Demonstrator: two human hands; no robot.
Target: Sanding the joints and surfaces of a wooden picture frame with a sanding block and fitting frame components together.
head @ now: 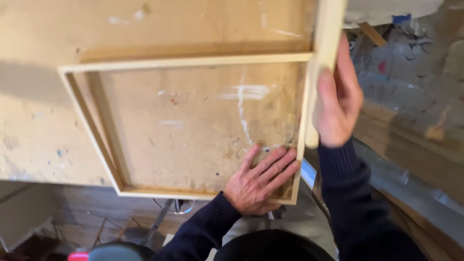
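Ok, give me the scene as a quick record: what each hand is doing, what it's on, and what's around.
left hand: flat, fingers spread, pressing inside the near right corner of the wooden frame
right hand: gripping a loose pale wood strip held along the frame's right side
frame: rectangular, pale wood, open in the middle, lying on the worktable
worktable: tan board top, scuffed, with white paint smears
surroundings: floor below the table edge, blurred clutter at right
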